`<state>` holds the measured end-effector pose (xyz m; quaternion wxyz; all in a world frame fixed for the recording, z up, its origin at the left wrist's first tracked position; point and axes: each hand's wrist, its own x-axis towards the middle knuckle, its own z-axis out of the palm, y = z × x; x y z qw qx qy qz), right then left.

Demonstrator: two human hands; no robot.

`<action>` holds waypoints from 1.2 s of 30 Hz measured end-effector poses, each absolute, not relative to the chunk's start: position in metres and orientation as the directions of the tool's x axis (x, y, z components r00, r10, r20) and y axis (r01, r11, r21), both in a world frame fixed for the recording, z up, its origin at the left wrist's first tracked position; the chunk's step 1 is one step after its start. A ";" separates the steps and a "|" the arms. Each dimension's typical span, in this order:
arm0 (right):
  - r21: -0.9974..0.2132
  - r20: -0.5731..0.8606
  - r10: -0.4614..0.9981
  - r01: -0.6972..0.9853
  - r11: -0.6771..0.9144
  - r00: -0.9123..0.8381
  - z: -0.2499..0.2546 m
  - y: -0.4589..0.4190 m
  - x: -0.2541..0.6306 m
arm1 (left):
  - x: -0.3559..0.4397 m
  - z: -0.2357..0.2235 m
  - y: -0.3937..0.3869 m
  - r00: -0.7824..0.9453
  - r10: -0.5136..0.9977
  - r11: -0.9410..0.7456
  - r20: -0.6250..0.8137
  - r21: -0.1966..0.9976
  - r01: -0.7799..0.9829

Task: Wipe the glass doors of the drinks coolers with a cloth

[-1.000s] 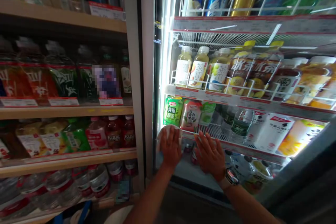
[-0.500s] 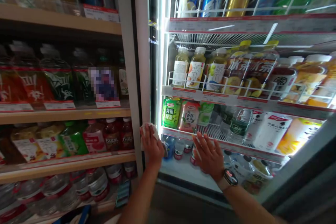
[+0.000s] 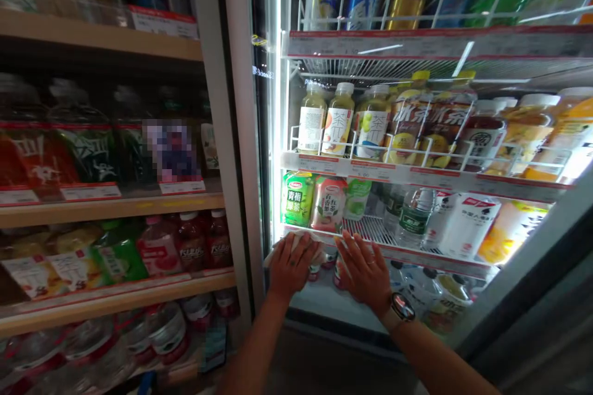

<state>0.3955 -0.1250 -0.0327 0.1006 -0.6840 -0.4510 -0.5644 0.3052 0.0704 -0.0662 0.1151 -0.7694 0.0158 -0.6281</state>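
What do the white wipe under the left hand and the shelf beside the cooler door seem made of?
The white wipe under the left hand looks like soft paper or thin cloth, crumpled at its edges; the look leaves that open. The shelf looks like pale wood or laminate, with a smooth matte face.

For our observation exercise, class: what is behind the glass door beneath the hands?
Cans show behind the glass door between left hand and right hand; the hands and cloth hide the rest.

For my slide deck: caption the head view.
Left hand holds white cloth on drinks cooler's glass door, right hand flat beside it.
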 end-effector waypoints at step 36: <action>0.229 0.944 0.329 0.750 -0.620 -0.016 -0.012 -0.076 0.374 | 0.317 -0.030 0.048 0.052 0.297 -0.941 0.953 0.283 0.186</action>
